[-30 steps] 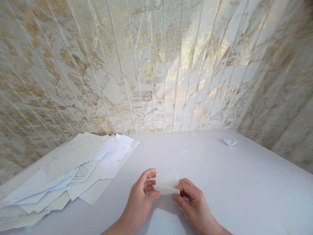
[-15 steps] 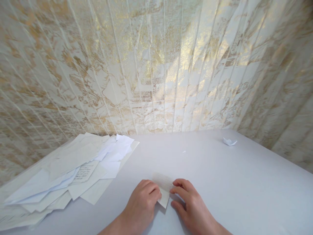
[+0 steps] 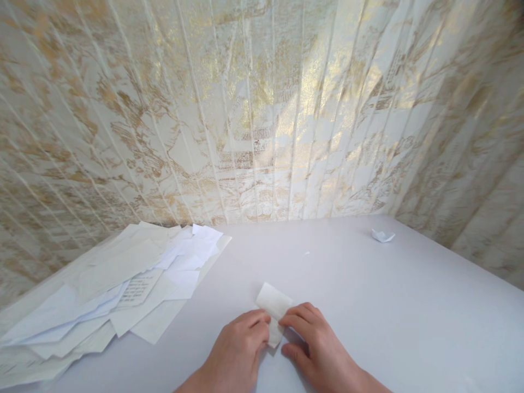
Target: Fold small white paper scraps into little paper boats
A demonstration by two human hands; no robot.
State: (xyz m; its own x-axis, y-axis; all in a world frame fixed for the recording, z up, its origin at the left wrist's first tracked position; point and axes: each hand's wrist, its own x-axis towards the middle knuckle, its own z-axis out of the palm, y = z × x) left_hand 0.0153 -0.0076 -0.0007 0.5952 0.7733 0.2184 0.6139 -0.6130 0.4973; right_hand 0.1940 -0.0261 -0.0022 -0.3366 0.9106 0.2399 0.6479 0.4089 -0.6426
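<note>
A small off-white piece of paper [image 3: 275, 300] lies between my hands near the front of the table, with a crease running across it. My left hand [image 3: 243, 341] is closed on its left edge, fingers curled and the thumb tucked out of clear sight. On the opposite side my right hand [image 3: 313, 338] touches the paper's right edge with its fingertips. The right thumb stands apart from those fingers, lower down by the table. Part of the paper's lower half is hidden by my left fingers.
A spread pile of loose papers [image 3: 123, 267], one with printed lines, covers the left of the white table [image 3: 393, 316]. A small folded paper boat [image 3: 382, 236] stands at the back right. A tiny paper scrap [image 3: 307, 252] lies towards the back. Patterned curtain-like fabric [image 3: 254, 136] rises behind.
The paper's far part now shows brighter and more plainly, tilted differently between my hands. My left hand has shifted slightly right and down. My right fingers have moved a little left.
</note>
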